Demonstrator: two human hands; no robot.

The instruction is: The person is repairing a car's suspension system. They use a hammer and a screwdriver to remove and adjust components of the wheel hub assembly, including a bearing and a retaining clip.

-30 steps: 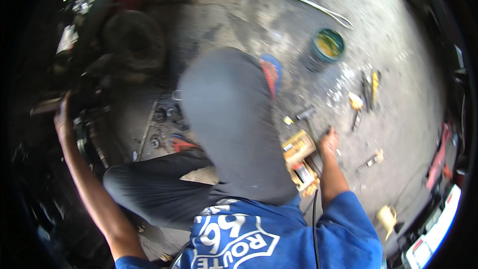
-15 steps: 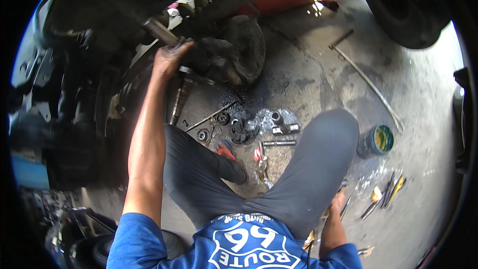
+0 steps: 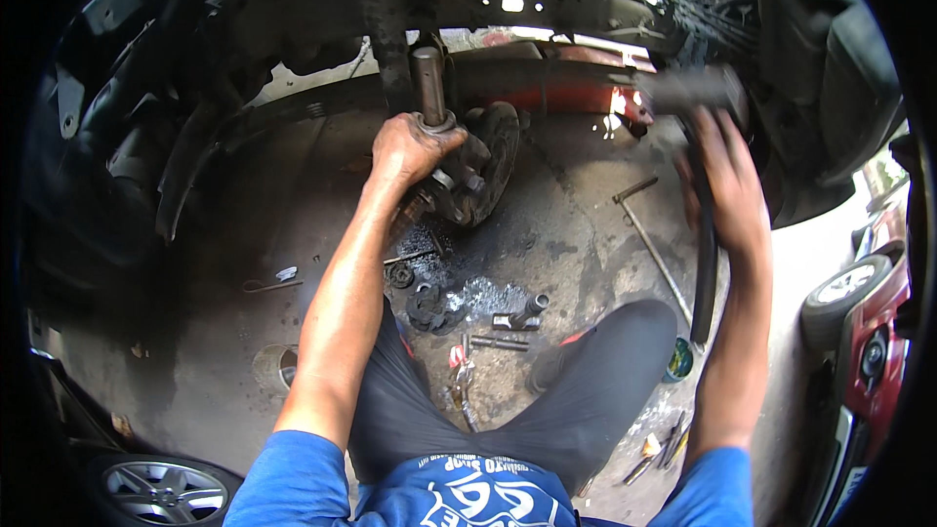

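My left hand (image 3: pixel 405 148) is closed round the lower end of a thick metal cylinder (image 3: pixel 427 78), which stands nearly upright. A metal ring (image 3: pixel 436 124) shows at its base, above the fingers. Just under this hand is a greasy wheel knuckle (image 3: pixel 457 185) with a dark round disc (image 3: pixel 503 151). Out to the right, my right hand (image 3: pixel 730 181) grips a hammer (image 3: pixel 698 95) held up high, its head smeared by motion. The hammer's dark handle (image 3: pixel 704 283) hangs down along my forearm.
Between my legs lie a metal T-shaped part (image 3: pixel 522 315), black ring-shaped parts (image 3: pixel 429 307) and a short bar (image 3: pixel 498 343). A long-handled wrench (image 3: pixel 652 244), a grease tub (image 3: pixel 680 359) and hand tools (image 3: pixel 669 447) lie right. A wheel (image 3: pixel 161 488) lies lower left; vehicle bodywork hangs overhead.
My right hand has come up from the floor beside my knee and now holds the raised hammer. My left hand stays on the cylinder, which now stands more upright. The view has turned left.
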